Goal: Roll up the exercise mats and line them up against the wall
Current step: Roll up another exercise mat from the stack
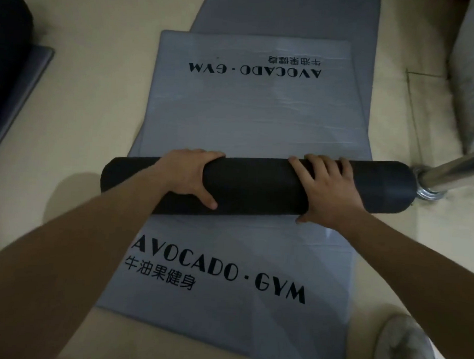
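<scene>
Both hands on the dark rolled cylinder of foam mat (257, 185), lying crosswise on flat grey mats printed "AVOCADO · GYM" (249, 112) on the beige floor (98, 92). Left hand (187, 174) and right hand (327, 188): fingers (320, 162) curled over the top, thumbs on the near side, clamped on the roll. Looks light, soft, springy; likely to unroll if released. Grip wide, keep pressure even. Right end touches a chrome pole base (431, 185).

Gym: "AVOCADO · GYM" mats (249, 112)
</scene>
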